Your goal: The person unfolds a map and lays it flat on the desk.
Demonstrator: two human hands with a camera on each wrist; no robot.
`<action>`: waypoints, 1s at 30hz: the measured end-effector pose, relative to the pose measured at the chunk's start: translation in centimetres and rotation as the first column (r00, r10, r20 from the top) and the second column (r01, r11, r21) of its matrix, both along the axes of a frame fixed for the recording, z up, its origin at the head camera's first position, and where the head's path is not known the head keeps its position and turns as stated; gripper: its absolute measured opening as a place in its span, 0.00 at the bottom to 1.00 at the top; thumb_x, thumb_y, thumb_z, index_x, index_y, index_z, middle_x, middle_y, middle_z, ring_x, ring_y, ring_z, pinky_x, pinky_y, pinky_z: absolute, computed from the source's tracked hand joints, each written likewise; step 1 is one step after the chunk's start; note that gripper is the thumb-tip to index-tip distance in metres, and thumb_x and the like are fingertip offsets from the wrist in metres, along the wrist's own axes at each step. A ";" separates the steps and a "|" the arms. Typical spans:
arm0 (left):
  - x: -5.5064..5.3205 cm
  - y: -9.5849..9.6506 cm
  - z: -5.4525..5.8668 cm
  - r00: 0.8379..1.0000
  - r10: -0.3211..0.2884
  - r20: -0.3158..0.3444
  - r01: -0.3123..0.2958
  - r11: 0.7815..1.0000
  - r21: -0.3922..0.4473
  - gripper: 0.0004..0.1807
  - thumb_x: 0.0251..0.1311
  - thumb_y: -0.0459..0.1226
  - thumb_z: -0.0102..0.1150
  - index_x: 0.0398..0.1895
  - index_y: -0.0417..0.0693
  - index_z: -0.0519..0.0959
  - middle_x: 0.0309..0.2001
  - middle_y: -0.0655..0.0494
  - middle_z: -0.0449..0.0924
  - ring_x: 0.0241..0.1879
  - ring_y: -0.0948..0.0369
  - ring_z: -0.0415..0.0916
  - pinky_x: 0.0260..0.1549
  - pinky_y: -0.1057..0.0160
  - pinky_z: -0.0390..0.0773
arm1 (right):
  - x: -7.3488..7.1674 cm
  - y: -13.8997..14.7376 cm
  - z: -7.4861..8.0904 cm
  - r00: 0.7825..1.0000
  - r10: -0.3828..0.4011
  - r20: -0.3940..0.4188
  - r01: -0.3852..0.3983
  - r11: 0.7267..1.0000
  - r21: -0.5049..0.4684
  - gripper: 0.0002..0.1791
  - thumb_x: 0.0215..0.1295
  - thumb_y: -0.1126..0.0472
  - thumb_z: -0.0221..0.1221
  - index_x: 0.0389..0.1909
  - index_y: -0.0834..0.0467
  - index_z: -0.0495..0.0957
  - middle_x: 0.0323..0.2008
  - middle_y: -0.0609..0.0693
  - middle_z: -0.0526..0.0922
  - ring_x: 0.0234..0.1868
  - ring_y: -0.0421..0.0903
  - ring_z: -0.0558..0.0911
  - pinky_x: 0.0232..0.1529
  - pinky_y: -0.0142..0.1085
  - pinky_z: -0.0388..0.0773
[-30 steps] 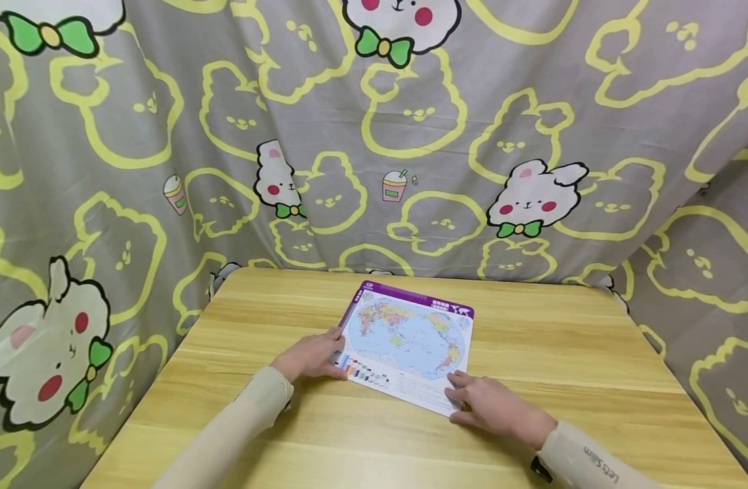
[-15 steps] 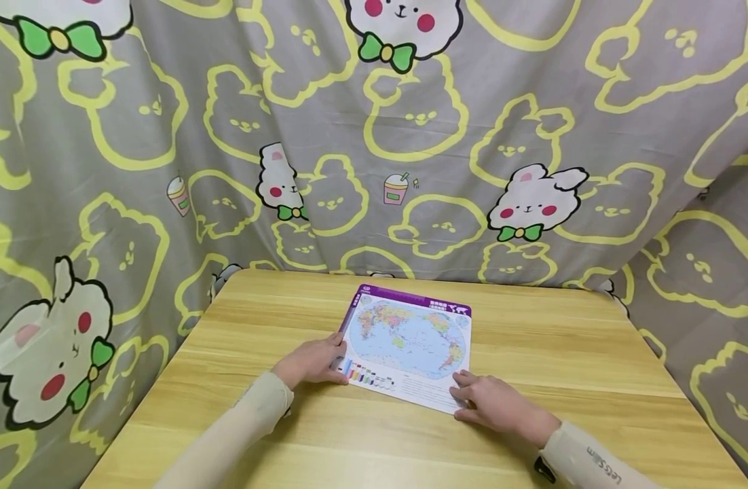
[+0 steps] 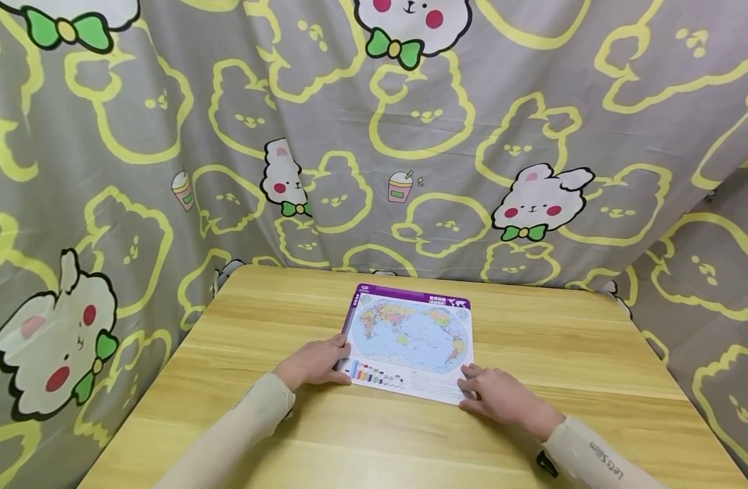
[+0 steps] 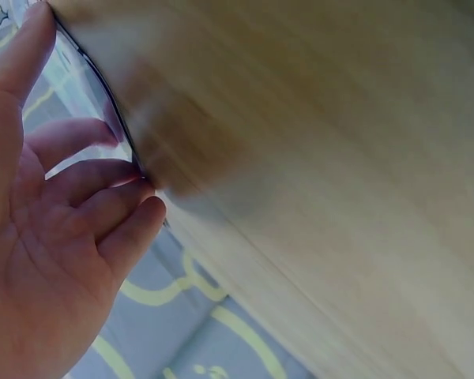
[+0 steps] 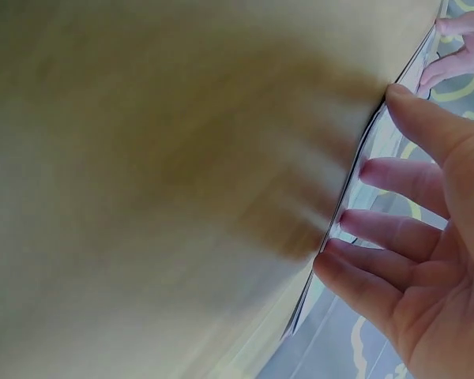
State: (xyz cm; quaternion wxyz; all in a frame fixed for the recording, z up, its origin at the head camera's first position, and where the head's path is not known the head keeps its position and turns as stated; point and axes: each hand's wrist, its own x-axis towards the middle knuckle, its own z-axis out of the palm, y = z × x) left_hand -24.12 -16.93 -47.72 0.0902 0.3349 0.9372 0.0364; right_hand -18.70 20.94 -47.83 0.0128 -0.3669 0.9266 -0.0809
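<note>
A world map sheet point(image 3: 410, 339) with a purple top border lies flat on the wooden table point(image 3: 374, 435), slightly turned. My left hand point(image 3: 315, 360) is at its left edge, thumb by the front corner and fingertips along the side. At the opposite edge, near the front right corner, is my right hand point(image 3: 502, 397), fingers spread and touching the sheet. From the left wrist view, the left hand point(image 4: 63, 221) has its loosely bent fingers against the map's dark edge. In the right wrist view the right hand's fingertips point(image 5: 355, 221) line the edge, fairly straight.
A grey curtain point(image 3: 331, 115) with yellow outlines and rabbit faces hangs behind the table and along both sides. The table's far edge runs just behind the map. A light sleeve point(image 3: 239, 421) covers each forearm.
The map has turned slightly, its front right corner shifting away from the person so the front edge runs more level. My right hand has moved with that corner; the left has barely shifted.
</note>
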 end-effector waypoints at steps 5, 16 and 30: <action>0.3 0.1 0.2 1.000 -0.016 -0.010 0.016 1.000 -0.003 0.40 0.56 0.58 0.59 0.63 0.38 0.69 0.66 0.34 0.60 0.65 0.46 0.60 0.60 0.52 0.65 | -0.5 0.4 0.0 1.000 -0.007 0.004 0.007 1.000 -0.003 0.21 0.59 0.51 0.63 0.46 0.63 0.82 0.51 0.68 0.78 0.53 0.62 0.77 0.48 0.54 0.76; 1.3 0.5 0.3 1.000 -0.002 -0.012 0.001 0.999 -0.034 0.40 0.57 0.57 0.58 0.64 0.37 0.68 0.66 0.35 0.61 0.65 0.46 0.60 0.59 0.52 0.67 | -1.4 1.2 -0.4 1.000 -0.014 -0.004 0.014 0.999 -0.031 0.22 0.59 0.51 0.63 0.46 0.64 0.82 0.51 0.69 0.77 0.52 0.64 0.77 0.48 0.54 0.75; 1.9 1.1 0.2 0.999 -0.009 -0.038 0.006 0.997 -0.081 0.39 0.58 0.58 0.56 0.63 0.39 0.70 0.66 0.36 0.62 0.65 0.48 0.61 0.59 0.53 0.67 | -2.3 1.6 -0.4 0.999 -0.046 0.016 0.046 0.999 -0.025 0.23 0.57 0.50 0.65 0.45 0.66 0.82 0.50 0.68 0.78 0.52 0.63 0.77 0.48 0.54 0.76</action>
